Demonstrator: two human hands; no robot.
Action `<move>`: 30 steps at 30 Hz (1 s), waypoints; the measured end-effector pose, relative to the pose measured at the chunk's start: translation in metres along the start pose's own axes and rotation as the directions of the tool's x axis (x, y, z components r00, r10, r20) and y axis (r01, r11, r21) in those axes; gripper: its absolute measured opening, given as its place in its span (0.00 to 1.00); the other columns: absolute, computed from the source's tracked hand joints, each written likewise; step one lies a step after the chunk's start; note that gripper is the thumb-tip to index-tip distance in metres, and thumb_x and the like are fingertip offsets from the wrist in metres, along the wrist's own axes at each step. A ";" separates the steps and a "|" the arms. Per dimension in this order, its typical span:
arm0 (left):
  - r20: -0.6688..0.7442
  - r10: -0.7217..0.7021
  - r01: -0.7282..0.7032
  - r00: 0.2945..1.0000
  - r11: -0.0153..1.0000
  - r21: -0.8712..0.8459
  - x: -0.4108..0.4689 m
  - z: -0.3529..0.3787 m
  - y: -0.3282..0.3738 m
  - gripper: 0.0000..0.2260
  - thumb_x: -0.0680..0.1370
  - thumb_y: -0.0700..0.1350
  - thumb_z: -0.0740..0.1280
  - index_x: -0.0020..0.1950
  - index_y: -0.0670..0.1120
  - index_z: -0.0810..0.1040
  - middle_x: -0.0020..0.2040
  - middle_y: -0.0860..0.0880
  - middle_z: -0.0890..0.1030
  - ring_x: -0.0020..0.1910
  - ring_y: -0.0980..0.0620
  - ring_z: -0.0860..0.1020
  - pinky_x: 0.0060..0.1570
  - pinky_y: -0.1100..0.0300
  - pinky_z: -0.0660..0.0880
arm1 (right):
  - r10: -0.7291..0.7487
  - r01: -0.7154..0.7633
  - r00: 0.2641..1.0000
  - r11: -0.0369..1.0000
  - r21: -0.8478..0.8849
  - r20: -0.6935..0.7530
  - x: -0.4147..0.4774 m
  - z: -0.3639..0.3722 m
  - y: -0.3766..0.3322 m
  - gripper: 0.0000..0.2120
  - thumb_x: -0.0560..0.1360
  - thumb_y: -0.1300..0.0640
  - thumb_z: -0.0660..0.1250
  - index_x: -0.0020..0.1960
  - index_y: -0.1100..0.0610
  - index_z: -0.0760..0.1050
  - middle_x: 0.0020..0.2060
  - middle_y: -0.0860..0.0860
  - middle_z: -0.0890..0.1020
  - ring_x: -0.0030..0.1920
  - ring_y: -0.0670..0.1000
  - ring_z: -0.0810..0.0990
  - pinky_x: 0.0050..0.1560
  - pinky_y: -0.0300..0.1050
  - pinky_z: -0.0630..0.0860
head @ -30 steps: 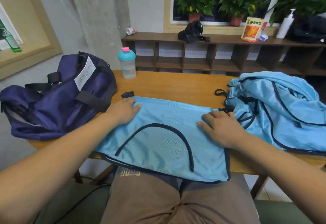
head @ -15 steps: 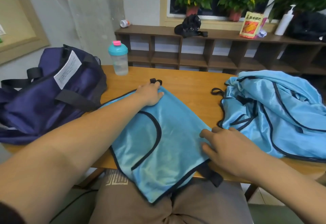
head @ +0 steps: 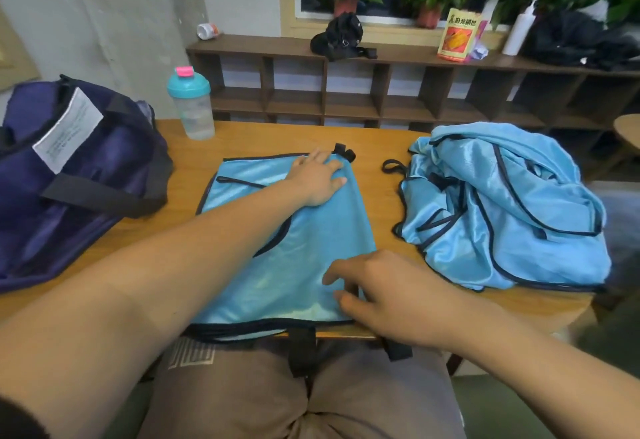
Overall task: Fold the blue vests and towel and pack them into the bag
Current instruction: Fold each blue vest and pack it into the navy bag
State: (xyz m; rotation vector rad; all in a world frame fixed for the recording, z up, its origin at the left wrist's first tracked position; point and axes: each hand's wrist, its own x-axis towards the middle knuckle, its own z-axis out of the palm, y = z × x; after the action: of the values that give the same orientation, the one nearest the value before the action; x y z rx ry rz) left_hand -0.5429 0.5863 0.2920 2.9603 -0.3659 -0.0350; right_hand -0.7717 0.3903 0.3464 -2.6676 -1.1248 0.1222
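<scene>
A light blue vest (head: 311, 258) with dark trim lies flat on the wooden table (head: 381, 148), squared to me, its black straps hanging off the near edge. My left hand (head: 317, 179) presses flat on the vest's far right corner, fingers spread. My right hand (head: 377, 286) rests on its near right corner, fingers curled at the edge. A heap of more blue vests (head: 502, 210) lies crumpled at the right. The dark blue bag (head: 72, 175) with a white label sits at the left of the table.
A clear bottle with a teal lid (head: 192, 106) stands behind the bag. A brown shelf unit (head: 398, 92) runs along the wall, holding a black pouch, a printed packet and a pump bottle. My lap is under the table's near edge.
The vest has been turned from lying crosswise to squared in front of me. My left hand moved to its far right corner; my right hand slid to the near right corner.
</scene>
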 end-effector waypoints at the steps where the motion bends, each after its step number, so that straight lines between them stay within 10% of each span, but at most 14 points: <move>1: -0.019 0.016 -0.017 1.000 1.000 -0.013 -0.006 -0.003 0.000 0.25 0.87 0.62 0.54 0.83 0.55 0.64 0.86 0.47 0.55 0.85 0.46 0.49 0.81 0.42 0.49 | -0.023 0.024 0.999 0.999 0.028 -0.039 0.000 0.000 0.004 0.14 0.82 0.45 0.64 0.67 0.43 0.77 0.48 0.42 0.83 0.48 0.44 0.79 0.49 0.48 0.78; 9: -0.074 0.171 -0.180 0.982 0.975 -0.134 -0.104 -0.031 -0.023 0.16 0.82 0.57 0.68 0.69 0.56 0.78 0.70 0.56 0.76 0.70 0.52 0.73 0.73 0.42 0.67 | -0.149 0.159 0.986 0.977 0.141 -0.081 -0.012 0.011 0.030 0.07 0.81 0.52 0.69 0.59 0.46 0.80 0.50 0.40 0.78 0.51 0.43 0.79 0.51 0.49 0.79; 16: -0.032 0.302 -0.302 0.953 0.933 -0.195 -0.226 -0.040 -0.023 0.07 0.79 0.53 0.74 0.54 0.57 0.79 0.48 0.60 0.77 0.51 0.58 0.76 0.50 0.64 0.73 | -0.217 0.216 0.976 0.976 -0.044 -0.018 -0.025 0.016 0.024 0.19 0.77 0.33 0.69 0.60 0.45 0.78 0.52 0.41 0.74 0.52 0.46 0.76 0.52 0.48 0.77; 25: 0.079 0.295 -0.284 0.952 0.951 -0.124 -0.315 -0.028 -0.028 0.21 0.73 0.70 0.72 0.60 0.62 0.72 0.54 0.62 0.72 0.55 0.62 0.74 0.48 0.66 0.72 | -0.202 0.197 0.979 0.952 -0.233 0.001 -0.029 0.030 0.006 0.19 0.75 0.38 0.70 0.58 0.48 0.71 0.53 0.46 0.73 0.51 0.52 0.75 0.46 0.52 0.77; 30: 0.022 0.316 -0.316 0.949 0.943 0.104 -0.330 -0.014 -0.031 0.21 0.74 0.63 0.73 0.60 0.59 0.69 0.57 0.60 0.69 0.54 0.56 0.71 0.46 0.61 0.73 | -0.208 0.179 0.976 0.934 -0.308 -0.063 -0.037 0.041 -0.007 0.17 0.73 0.50 0.73 0.53 0.51 0.67 0.48 0.50 0.72 0.45 0.56 0.75 0.35 0.56 0.76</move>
State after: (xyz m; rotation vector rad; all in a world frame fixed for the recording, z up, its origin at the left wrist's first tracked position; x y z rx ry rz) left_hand -0.8553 0.6989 0.3025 2.9638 -0.8646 0.0156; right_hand -0.8096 0.3760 0.3077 -2.7599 -1.4707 -0.2284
